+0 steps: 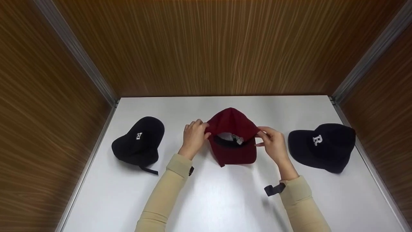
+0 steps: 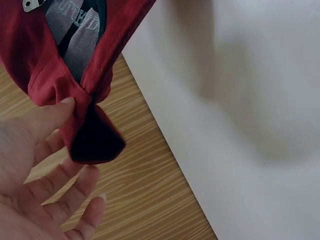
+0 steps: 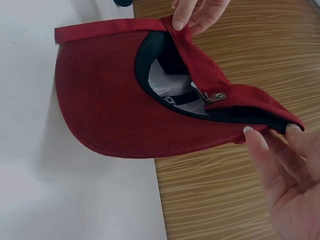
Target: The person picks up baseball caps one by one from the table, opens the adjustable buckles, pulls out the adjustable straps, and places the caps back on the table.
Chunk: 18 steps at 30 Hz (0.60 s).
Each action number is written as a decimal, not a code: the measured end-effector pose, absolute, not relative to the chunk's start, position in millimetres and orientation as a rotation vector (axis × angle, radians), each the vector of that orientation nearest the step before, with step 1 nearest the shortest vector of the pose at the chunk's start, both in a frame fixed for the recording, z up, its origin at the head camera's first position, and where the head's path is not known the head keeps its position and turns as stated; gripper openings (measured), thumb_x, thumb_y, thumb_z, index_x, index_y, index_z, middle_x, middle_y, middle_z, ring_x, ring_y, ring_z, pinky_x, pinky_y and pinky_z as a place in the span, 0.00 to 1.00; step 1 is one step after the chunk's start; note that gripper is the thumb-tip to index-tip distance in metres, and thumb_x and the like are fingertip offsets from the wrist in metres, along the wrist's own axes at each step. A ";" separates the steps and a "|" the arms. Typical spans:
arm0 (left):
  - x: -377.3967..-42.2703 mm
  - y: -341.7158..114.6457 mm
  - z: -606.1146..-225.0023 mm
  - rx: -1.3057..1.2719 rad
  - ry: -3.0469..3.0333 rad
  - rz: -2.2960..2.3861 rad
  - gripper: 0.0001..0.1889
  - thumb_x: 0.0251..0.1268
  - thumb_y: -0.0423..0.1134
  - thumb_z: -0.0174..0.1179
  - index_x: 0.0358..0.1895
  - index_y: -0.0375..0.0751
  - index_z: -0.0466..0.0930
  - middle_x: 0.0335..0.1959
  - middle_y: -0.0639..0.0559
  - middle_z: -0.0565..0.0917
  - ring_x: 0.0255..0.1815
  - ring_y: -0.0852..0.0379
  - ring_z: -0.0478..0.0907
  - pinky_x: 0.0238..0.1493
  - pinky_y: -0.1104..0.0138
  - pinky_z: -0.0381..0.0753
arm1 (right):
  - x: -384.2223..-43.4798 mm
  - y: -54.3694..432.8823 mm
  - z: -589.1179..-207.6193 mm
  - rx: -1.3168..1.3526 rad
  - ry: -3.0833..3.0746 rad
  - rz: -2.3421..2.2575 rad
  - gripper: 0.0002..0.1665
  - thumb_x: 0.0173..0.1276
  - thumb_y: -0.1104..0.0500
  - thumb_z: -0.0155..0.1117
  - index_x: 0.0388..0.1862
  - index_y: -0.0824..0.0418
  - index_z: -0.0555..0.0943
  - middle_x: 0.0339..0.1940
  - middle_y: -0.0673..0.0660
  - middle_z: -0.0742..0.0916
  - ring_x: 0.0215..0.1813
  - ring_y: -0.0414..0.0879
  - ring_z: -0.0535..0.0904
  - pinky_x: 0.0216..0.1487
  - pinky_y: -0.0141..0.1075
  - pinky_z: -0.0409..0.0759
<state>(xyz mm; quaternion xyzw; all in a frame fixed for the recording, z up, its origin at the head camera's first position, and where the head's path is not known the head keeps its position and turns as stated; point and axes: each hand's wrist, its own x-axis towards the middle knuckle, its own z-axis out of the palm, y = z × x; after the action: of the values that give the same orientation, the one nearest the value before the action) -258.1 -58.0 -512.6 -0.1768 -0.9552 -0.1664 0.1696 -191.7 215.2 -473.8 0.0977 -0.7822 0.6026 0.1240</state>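
Note:
A dark red baseball cap is held between the two hands over the middle of the white table, its brim toward the person and its inside partly showing. The left hand pinches the cap's left edge between thumb and fingers. On the opposite edge, the right hand pinches the fabric near the side of the brim. A metal strap buckle and a grey lining with a dark label show within the opening. The strap's loose end sticks out along the brim in the right wrist view.
A black cap with a white letter R lies at the left, its strap end trailing. At the right lies a navy cap, also lettered R. Wood-grain panels wall in the white table at the back and both sides.

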 end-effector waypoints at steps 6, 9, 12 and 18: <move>-257.6 -57.7 -513.7 -0.522 -2.749 -0.447 0.17 0.58 0.48 0.71 0.46 0.43 0.85 0.40 0.48 0.82 0.41 0.48 0.80 0.40 0.56 0.75 | -192.6 217.0 -476.3 0.306 -2.266 1.758 0.10 0.70 0.76 0.55 0.46 0.80 0.81 0.40 0.72 0.85 0.40 0.58 0.86 0.31 0.47 0.84; -256.7 -56.5 -514.6 -0.536 -2.784 -0.425 0.28 0.54 0.56 0.72 0.53 0.42 0.82 0.43 0.46 0.80 0.43 0.47 0.79 0.41 0.55 0.75 | -192.6 217.5 -477.5 0.321 -2.255 1.765 0.10 0.70 0.76 0.55 0.46 0.79 0.81 0.41 0.71 0.85 0.40 0.60 0.86 0.31 0.47 0.84; -256.3 -55.4 -516.1 -0.547 -2.775 -0.376 0.30 0.52 0.57 0.73 0.53 0.43 0.81 0.43 0.45 0.79 0.43 0.46 0.78 0.41 0.54 0.75 | -192.7 217.7 -479.0 0.334 -2.249 1.770 0.10 0.70 0.76 0.55 0.46 0.79 0.81 0.41 0.71 0.85 0.40 0.58 0.86 0.31 0.48 0.83; -256.1 -56.4 -515.4 -0.549 -2.672 -0.362 0.16 0.55 0.47 0.72 0.43 0.42 0.85 0.36 0.47 0.80 0.37 0.47 0.80 0.36 0.55 0.75 | -192.9 217.0 -478.9 0.334 -2.237 1.747 0.10 0.70 0.77 0.55 0.45 0.80 0.81 0.40 0.71 0.85 0.39 0.57 0.85 0.31 0.48 0.83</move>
<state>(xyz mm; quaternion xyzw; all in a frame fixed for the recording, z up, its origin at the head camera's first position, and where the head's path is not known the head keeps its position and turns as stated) -256.1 -56.4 -515.4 -0.1957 -0.9526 -0.1292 0.1939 -192.9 217.0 -478.9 0.1156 -0.7749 0.6051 0.1412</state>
